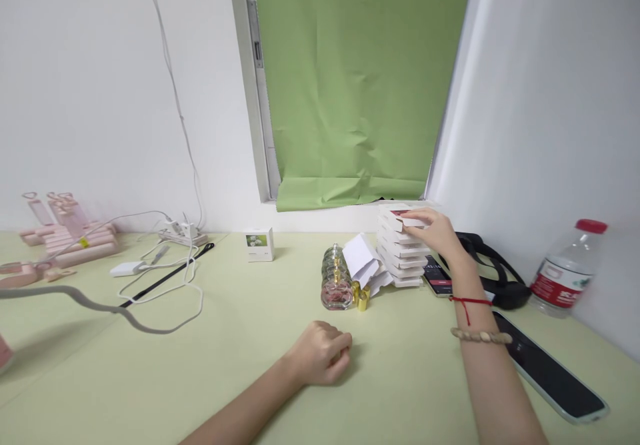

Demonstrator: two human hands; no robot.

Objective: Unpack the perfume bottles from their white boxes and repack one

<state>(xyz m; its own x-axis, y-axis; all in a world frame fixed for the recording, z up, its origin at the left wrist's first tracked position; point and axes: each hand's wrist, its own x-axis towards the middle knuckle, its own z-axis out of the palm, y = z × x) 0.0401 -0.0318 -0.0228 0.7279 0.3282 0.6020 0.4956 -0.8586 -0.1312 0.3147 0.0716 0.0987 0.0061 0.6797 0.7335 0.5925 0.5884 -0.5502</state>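
My right hand (436, 229) reaches to the top of a stack of flat white boxes (400, 258) and grips the topmost box (400, 216), which has a red mark. My left hand (323, 353) rests on the pale green table (240, 365) as a loose fist with nothing visible in it. Just beyond it stand glass perfume bottles (336, 278) with small gold caps (361, 296) beside them. Unfolded white cartons (364, 258) lie between the bottles and the stack.
A small white box (260, 244) stands near the wall. White cables and a power strip (180, 235) lie at back left, pink items (65, 238) at far left. A phone (437, 276), black strap (493, 275), dark tablet (547, 373) and water bottle (567, 272) are right.
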